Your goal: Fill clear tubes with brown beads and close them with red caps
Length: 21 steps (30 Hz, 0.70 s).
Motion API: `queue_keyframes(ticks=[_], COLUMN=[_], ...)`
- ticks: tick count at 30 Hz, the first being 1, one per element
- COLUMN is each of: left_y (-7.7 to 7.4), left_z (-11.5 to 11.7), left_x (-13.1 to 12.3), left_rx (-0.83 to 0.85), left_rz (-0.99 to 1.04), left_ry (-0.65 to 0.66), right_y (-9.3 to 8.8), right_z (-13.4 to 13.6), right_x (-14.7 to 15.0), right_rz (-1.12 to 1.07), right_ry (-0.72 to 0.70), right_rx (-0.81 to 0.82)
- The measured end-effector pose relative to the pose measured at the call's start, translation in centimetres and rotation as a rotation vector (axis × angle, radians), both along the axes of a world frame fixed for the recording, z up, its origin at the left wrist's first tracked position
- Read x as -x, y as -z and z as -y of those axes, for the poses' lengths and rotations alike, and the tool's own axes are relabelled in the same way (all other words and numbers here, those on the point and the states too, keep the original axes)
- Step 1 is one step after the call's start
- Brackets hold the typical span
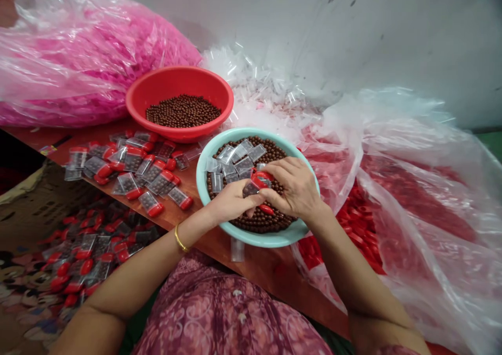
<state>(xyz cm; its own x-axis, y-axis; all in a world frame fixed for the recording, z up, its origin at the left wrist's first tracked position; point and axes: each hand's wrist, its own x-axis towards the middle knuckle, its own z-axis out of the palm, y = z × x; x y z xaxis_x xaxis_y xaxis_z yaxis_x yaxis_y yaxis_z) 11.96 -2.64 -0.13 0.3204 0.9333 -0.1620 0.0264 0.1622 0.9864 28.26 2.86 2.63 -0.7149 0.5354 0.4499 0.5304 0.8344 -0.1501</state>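
Observation:
Over a pale aqua basin [270,239], my two hands come together. My left hand [231,202] is closed around a small clear plastic case [250,188] that looks filled with dark beads. At the top end of this case, the thumb and fingers of my right hand [298,186] pinch a red cap [259,180]; whether it is fully seated cannot be made out. Below my right fingers a second red cap [266,209] shows, in the hand or on the beads. Brown round beads [257,224] fill the basin, with several clear cases [243,164] lying on them.
A red basin [135,101] of brown beads stands behind left. Capped bead-filled cases [145,167] lie on the red table [196,229]; more fill a carton [23,187] below. Bags hold pink pieces [98,52] at left, red caps [358,229] at right. Clear cases [266,83] are heaped behind.

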Motion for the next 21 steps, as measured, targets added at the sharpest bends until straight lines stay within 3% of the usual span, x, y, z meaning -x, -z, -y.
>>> queue_keyframes(ticks=[5,11,17,21], left_y=[0.8,1.1,1.0,0.3], left_z=[-0.1,-0.3,-0.3,-0.2], left_x=[0.1,0.0,-0.1,0.1], left_rx=[-0.087,-0.154,-0.205,-0.192], left_rz=[0.017,-0.115,-0.129,-0.112], left_ry=[-0.044,-0.098,-0.115,-0.203], right_y=[1.7,3.6,3.8,3.3], right_z=[2.3,3.1,3.2,2.6], right_x=[-0.2,1.3,1.8,1.2], right_rz=[0.031,-0.132,-0.223,-0.144], right_ry=[0.036,0.103,0.058,0.014], right_rx=[-0.085,-0.129,-0.122,0.015])
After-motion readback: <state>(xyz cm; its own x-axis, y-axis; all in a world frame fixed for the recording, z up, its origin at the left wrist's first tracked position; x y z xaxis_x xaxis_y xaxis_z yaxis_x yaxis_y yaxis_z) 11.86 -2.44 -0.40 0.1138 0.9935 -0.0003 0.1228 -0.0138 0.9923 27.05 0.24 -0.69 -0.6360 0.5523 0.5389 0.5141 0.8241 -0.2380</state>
